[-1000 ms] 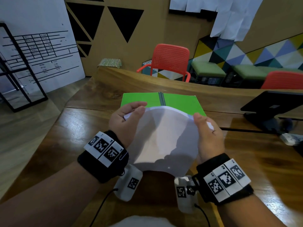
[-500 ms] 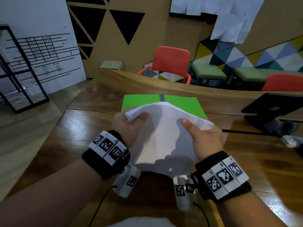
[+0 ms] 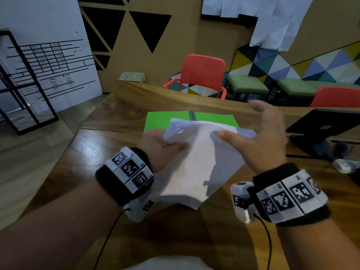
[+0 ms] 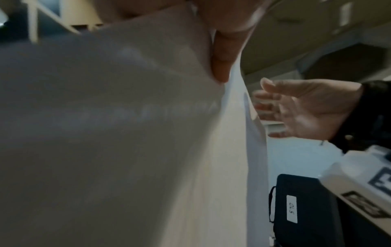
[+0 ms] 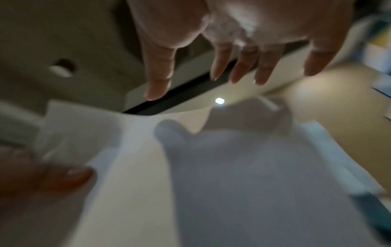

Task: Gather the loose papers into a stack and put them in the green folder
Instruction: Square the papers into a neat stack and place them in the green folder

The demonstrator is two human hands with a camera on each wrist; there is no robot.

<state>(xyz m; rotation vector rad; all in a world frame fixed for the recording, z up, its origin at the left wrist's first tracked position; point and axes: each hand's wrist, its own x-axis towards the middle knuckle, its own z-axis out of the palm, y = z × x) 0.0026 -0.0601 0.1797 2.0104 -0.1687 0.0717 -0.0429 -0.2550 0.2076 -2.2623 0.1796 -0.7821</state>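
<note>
Currently, the counter (image 3: 93, 152) carries the green folder (image 3: 163, 119), which lies open and flat at the far side with both leaves showing and no sheet inside it. Filing is therefore, in my judgement, not yet done.

Nearer to me, the paper stack (image 3: 194, 168) is gathered into one bundle and held above the counter, its far edge overlapping the near edge of the folder in the head view. Gathering appears complete; no loose sheet is visible elsewhere on the counter. The edges look uneven and the bundle sags, so squaring may remain.

My left hand (image 3: 157, 147) pinches the stack's left corner, thumb on top, fingers beneath. My right hand (image 3: 261, 141) is off the paper, fingers (image 5: 243, 66) spread and relaxed; the right wrist view shows clear air between them and the sheet.

Remaining: lay the stack in the folder and close it.
</note>
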